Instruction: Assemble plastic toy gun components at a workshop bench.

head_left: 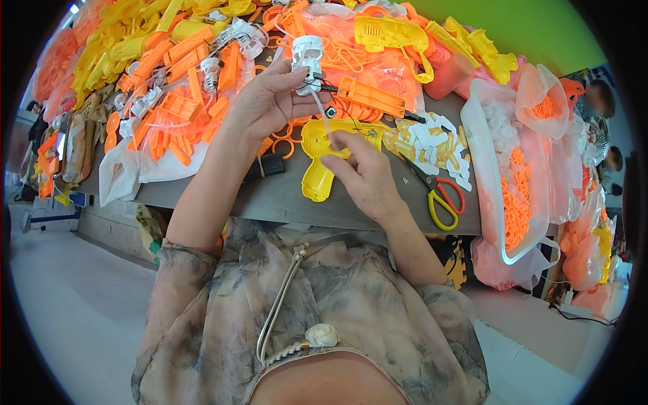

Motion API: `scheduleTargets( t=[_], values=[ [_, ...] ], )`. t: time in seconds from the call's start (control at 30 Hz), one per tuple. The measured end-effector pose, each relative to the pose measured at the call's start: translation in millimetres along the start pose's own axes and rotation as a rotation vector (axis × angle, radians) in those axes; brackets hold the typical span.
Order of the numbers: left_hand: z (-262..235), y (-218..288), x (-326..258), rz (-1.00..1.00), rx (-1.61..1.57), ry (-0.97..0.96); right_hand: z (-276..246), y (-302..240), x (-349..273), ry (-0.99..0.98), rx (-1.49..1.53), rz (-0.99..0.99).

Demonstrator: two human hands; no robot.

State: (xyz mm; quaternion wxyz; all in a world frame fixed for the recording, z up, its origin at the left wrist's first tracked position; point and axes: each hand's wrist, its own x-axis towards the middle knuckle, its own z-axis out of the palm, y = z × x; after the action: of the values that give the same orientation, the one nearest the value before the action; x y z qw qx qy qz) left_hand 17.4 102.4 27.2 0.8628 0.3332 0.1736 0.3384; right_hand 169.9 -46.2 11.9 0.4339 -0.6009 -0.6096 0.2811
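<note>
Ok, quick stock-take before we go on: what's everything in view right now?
white plastic module: one, white with thin wires, held above the table
clear tube: one, runs from the module down to the right hand
yellow gun-shaped shell: one, yellow, flat on the table under the hands
scissors: one pair, red and yellow handles, right of the shell
orange and yellow moulded parts: large heap, far left of the table
clear tub: one, holds white and orange pieces, right edge
table: one, grey
left hand: grips the module
right hand: fingers pinch the tube
</note>
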Motion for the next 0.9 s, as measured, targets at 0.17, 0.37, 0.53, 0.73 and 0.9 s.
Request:
scheduleTargets(
  t=[0.17,0.37,0.53,0.73,0.9],
  values=[
    [-4,-6,2,0.027,-0.010,-0.004,11,-15,-8,-0.156,0.119,0.042],
    [-7,-9,5,0.042,-0.061,-0.016,22,-18,-14,-0.292,0.233,-0.019],
    [3,-11,2,0.071,-0.048,0.036,23,-7,-11,-0.224,0.658,0.402],
    [11,-8,-2,0.059,0.028,0.057,6,-6,11,-0.007,0.822,0.354],
    [20,-7,-5,0.104,0.221,0.128,-14,-7,28,0.091,0.745,0.383]
  ],
)
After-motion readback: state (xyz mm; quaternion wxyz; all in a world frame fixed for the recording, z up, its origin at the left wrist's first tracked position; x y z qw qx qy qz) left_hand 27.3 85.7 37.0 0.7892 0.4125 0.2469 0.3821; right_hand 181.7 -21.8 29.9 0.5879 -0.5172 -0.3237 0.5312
